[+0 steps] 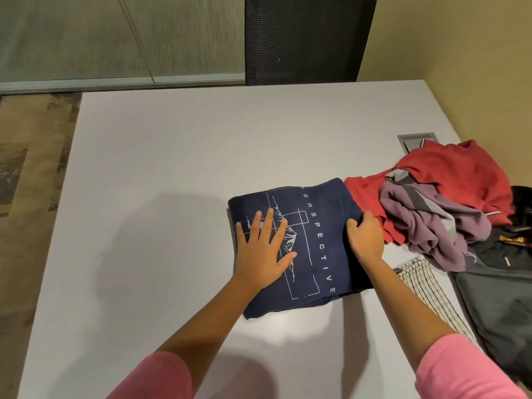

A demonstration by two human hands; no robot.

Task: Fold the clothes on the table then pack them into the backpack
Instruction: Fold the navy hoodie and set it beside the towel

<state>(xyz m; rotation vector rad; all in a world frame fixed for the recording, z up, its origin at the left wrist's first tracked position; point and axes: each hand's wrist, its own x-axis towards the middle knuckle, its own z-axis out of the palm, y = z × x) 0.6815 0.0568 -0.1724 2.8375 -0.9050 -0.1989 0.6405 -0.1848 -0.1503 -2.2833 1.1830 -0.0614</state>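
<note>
A navy T-shirt (319, 214) with a white line print and lettering lies folded into a square on the grey table (172, 156). My left hand (263, 249) presses flat on its left half, fingers spread. My right hand (364, 236) grips the shirt's right edge, fingers curled over the fabric. To the right lies a heap of unfolded clothes: a red garment (449, 168) and a purple one (431, 223). A dark grey and black backpack (501, 286) lies at the table's right edge, partly cut off by the frame.
A white cloth with dark stripes (429, 286) lies between the shirt and the backpack. A metal cable hatch (414, 139) is set in the table behind the red garment. A black mesh chair back (305, 38) stands beyond the far edge. The wall runs along the right.
</note>
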